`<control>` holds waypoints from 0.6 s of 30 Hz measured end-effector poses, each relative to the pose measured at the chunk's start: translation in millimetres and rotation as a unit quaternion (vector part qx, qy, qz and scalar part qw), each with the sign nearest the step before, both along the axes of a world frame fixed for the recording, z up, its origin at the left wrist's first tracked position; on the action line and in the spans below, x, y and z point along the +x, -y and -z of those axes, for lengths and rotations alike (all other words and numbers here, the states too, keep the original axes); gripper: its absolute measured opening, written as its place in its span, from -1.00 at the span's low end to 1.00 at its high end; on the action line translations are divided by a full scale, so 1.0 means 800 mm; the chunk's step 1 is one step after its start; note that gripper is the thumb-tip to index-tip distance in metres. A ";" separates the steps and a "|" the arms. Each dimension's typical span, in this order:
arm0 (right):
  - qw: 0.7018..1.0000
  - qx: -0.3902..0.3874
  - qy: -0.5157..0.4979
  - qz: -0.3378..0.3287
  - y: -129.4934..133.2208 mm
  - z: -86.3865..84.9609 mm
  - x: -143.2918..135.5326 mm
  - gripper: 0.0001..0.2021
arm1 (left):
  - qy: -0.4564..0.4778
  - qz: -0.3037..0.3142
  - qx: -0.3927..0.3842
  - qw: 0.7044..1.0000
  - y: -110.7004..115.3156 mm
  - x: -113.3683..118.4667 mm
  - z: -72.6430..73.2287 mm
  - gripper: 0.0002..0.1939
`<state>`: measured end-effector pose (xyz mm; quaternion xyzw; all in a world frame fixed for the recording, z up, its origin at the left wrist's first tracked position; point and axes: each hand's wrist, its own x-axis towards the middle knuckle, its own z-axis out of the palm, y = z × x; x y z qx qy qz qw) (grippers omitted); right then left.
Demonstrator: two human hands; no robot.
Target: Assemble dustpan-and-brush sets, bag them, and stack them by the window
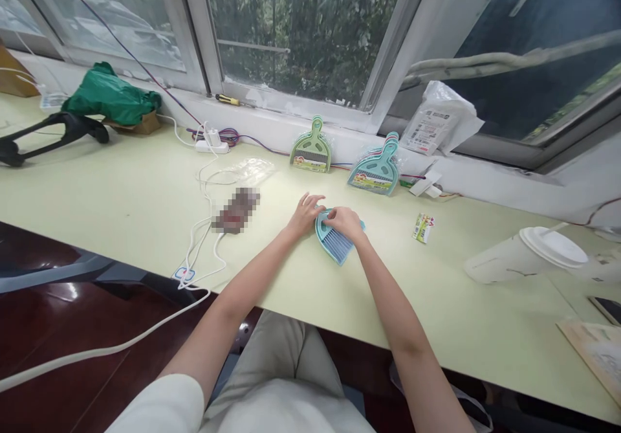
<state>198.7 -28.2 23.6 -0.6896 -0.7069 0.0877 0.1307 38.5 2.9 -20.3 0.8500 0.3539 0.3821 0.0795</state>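
Note:
A small blue dustpan and brush set (336, 244) lies on the pale yellow table (291, 284), its bristles towards me. My left hand (307, 213) rests at the set's upper left edge, with its fingers apart. Over the top of the set is my right hand (343, 221), fingers bent and pinched on it; the handle is mostly hidden beneath. To the right lies a small printed card (424, 228). Behind stand a green dustpan set (312, 148) and a stack of blue dustpan sets (377, 169), both with printed labels.
A phone (237, 211) with white cables lies left of my hands, near a clear plastic bag (252, 170). At the right is a white lidded cup (526, 254). A power strip (212, 144) and a screwdriver (228, 99) are near the window.

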 end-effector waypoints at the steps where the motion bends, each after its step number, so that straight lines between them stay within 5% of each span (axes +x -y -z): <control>1: 0.999 0.019 -0.029 0.030 -0.003 0.000 0.001 -0.83 | 0.087 -0.026 -0.030 0.995 0.000 0.003 -0.002 -0.70; 4: 0.981 0.101 -0.120 0.113 -0.018 0.001 -0.002 -0.79 | 0.296 -0.022 -0.229 0.927 -0.002 0.012 -0.004 -0.56; 8: 0.959 0.177 -0.215 0.060 -0.040 0.002 0.011 -0.81 | 0.338 0.096 -0.487 0.800 -0.010 0.020 0.007 -0.55; 10: 0.945 0.228 -0.214 0.096 -0.042 0.005 0.044 -0.78 | 0.371 0.074 -0.503 0.777 -0.015 0.017 0.012 -0.57; 13: 0.899 0.289 -0.125 0.305 -0.025 0.017 0.127 -0.63 | 0.404 0.021 -0.504 0.763 -0.025 0.006 0.013 -0.63; 15: 0.889 0.224 -0.078 0.393 -0.004 0.031 0.185 -0.49 | 0.410 -0.003 -0.509 0.757 -0.030 -0.001 0.010 -0.64; 18: 0.928 0.079 -0.088 0.354 0.028 0.049 0.241 -0.53 | 0.416 -0.010 -0.508 0.754 -0.035 -0.006 0.007 -0.59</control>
